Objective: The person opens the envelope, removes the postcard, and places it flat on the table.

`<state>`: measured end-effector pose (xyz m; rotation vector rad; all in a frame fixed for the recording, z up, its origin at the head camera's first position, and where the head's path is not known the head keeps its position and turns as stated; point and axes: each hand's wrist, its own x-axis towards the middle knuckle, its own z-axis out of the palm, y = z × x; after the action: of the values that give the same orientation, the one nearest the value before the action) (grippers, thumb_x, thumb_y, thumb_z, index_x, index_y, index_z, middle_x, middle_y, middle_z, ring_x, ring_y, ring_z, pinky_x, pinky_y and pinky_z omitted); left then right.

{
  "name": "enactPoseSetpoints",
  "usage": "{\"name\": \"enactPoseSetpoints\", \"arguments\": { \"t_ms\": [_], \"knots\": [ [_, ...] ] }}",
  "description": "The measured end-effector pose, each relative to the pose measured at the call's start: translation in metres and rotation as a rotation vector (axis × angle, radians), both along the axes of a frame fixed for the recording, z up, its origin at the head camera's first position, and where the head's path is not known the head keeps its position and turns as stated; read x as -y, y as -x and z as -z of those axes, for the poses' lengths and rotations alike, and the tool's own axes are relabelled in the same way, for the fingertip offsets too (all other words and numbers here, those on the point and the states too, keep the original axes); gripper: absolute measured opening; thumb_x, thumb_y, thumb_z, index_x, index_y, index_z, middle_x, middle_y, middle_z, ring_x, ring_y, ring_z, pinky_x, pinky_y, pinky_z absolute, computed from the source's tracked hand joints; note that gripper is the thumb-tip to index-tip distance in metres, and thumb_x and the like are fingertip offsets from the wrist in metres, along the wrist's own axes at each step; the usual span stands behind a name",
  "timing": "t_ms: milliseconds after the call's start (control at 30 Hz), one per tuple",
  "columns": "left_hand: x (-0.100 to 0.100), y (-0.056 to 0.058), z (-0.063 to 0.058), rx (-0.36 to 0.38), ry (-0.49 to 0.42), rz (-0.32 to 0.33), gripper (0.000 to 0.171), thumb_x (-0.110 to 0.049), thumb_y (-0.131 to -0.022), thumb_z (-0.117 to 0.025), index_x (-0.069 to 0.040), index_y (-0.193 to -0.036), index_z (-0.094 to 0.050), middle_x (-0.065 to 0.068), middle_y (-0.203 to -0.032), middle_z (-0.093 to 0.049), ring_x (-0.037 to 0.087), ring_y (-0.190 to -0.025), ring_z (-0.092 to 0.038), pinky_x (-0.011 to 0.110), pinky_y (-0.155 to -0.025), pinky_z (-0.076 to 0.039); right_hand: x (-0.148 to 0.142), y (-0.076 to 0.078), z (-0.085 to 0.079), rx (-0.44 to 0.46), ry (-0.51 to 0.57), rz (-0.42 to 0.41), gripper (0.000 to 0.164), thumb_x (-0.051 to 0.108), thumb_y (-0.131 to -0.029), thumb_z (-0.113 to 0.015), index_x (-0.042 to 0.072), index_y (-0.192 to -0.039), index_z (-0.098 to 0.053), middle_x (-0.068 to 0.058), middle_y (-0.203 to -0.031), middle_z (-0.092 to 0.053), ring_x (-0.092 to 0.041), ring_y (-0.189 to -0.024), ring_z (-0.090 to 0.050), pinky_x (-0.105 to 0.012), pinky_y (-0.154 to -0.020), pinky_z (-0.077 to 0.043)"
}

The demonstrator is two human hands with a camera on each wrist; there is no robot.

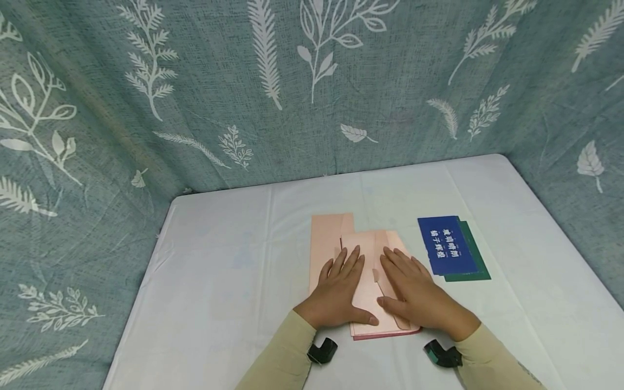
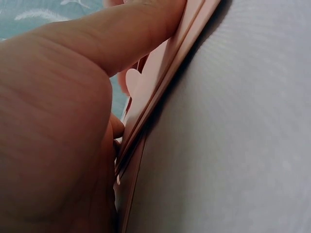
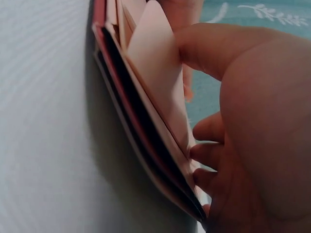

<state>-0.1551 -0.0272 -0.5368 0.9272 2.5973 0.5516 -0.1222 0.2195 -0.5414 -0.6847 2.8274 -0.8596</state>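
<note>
A folded pale pink paper envelope [image 1: 365, 309] lies on the white table, with a darker red layer showing along its near edge. My left hand [image 1: 336, 290] rests flat on its left part, fingers straight and spread, thumb along the near side. On the right, my right hand [image 1: 414, 295] presses with straight fingers on a folded pink flap [image 1: 402, 322]. In the right wrist view the right thumb touches the rounded flap [image 3: 155, 53], which stands slightly raised over several stacked layers. Another pink paper piece [image 1: 325, 233] lies partly under the envelope and the left hand.
To the right lie a blue card [image 1: 450, 260] with white characters and a green card [image 1: 470, 241] partly beneath it. The white table [image 1: 234, 260] meets a green leaf-patterned curtain [image 1: 205, 81] at the back and sides. Black wrist devices [image 1: 323, 351] sit at both sleeves.
</note>
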Motion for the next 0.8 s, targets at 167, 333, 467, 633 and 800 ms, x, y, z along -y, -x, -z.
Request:
{"name": "enactPoseSetpoints", "arguments": {
  "t_ms": [167, 333, 467, 633, 800],
  "knots": [
    [0.000, 0.000, 0.000, 0.002, 0.000, 0.002, 0.135, -0.075, -0.083, -0.082, -0.008, -0.175, -0.009, 0.003, -0.181, 0.010, 0.026, -0.164, 0.015, 0.058, -0.128, -0.001, -0.002, 0.001, 0.000, 0.015, 0.001, 0.015, 0.089, 0.042, -0.102, -0.072, -0.004, -0.168, -0.032, -0.019, -0.176, -0.026, -0.041, -0.162, -0.018, -0.063, -0.126, -0.010],
    [0.000, 0.000, 0.000, 0.005, -0.006, 0.001, 0.135, -0.075, -0.083, -0.082, -0.008, -0.175, -0.009, 0.003, -0.181, 0.010, 0.026, -0.164, 0.015, 0.059, -0.128, -0.001, -0.004, 0.001, -0.002, 0.011, 0.022, 0.027, 0.089, 0.043, -0.101, -0.073, -0.001, -0.168, -0.034, -0.018, -0.175, -0.029, -0.042, -0.160, -0.024, -0.064, -0.126, -0.015],
    [0.000, 0.000, -0.001, 0.005, -0.010, -0.002, 0.135, -0.074, -0.083, -0.082, -0.008, -0.175, -0.010, 0.002, -0.181, 0.009, 0.026, -0.164, 0.015, 0.059, -0.128, -0.001, -0.006, 0.002, -0.004, 0.007, 0.037, 0.038, 0.085, 0.041, -0.102, -0.073, 0.002, -0.168, -0.036, -0.016, -0.174, -0.032, -0.043, -0.159, -0.028, -0.066, -0.124, -0.018],
    [0.001, -0.001, -0.001, 0.004, -0.015, -0.002, 0.135, -0.074, -0.083, -0.083, -0.008, -0.175, -0.010, 0.003, -0.181, 0.009, 0.026, -0.164, 0.014, 0.059, -0.128, -0.001, -0.009, 0.003, -0.007, -0.014, 0.087, 0.064, 0.077, 0.034, -0.105, -0.071, 0.004, -0.168, -0.039, -0.016, -0.171, -0.040, -0.042, -0.155, -0.036, -0.067, -0.121, -0.029],
    [0.001, -0.001, -0.001, 0.004, -0.024, 0.005, 0.134, -0.074, -0.083, -0.083, -0.008, -0.175, -0.010, 0.004, -0.181, 0.009, 0.027, -0.164, 0.014, 0.059, -0.128, -0.001, -0.013, 0.004, -0.008, -0.041, 0.124, 0.073, 0.073, 0.027, -0.105, -0.071, 0.006, -0.168, -0.041, -0.016, -0.168, -0.044, -0.043, -0.153, -0.041, -0.067, -0.118, -0.034]
  ]
}}
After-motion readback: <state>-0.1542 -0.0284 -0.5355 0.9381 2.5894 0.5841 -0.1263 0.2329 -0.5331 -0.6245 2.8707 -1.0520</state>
